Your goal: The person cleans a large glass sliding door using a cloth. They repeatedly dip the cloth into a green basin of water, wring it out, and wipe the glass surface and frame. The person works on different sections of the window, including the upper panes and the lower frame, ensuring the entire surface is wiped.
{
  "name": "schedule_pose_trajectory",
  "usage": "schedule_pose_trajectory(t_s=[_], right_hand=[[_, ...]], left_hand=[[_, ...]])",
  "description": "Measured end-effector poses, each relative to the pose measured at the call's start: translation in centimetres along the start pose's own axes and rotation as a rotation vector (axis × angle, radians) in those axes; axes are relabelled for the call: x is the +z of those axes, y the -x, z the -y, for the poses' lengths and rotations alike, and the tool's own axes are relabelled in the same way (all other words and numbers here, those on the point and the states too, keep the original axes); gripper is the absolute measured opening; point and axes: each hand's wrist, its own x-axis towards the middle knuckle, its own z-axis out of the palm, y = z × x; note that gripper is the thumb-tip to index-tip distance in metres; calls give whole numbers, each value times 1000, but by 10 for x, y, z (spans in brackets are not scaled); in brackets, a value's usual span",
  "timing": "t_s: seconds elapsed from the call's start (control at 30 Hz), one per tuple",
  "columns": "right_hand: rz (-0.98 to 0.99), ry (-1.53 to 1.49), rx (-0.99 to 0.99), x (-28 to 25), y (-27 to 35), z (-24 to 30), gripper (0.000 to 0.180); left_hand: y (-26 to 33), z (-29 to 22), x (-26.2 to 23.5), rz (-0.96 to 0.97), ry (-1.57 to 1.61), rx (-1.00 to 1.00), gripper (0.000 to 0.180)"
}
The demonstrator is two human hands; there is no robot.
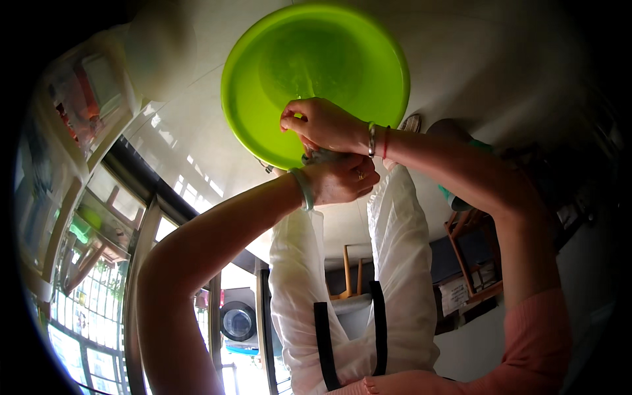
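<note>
A wide lime-green basin point(397, 72) stands on the floor in front of me with some water in it. Both my hands are over its near rim, one above the other. My left hand point(342, 179), with a pale green bangle at the wrist, is closed around a wet, bunched grey cloth point(322, 157). Just beyond it, my right hand point(324, 124), wearing a silver bracelet and a red string, has its fingers curled in against the same cloth; its palm side is hidden. Thin streaks of water show in the basin beyond my fingers.
My knees in white trousers point(296, 263) are just below my hands. A wooden stool point(471, 250) is at the right. On the left are a sliding door frame point(151, 224) and shelving point(85, 158). A washing machine point(237, 321) shows at the lower left.
</note>
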Motion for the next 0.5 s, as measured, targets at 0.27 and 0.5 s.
schedule_pose_trajectory(t_s=[0.27,0.5], right_hand=[[-177,258,-49,10,-26,-19,28],[-371,442,-78,11,-57,-32,23]], left_hand=[[28,-10,56,315,-182,208,21],[33,3,77,486,418,-379,24]])
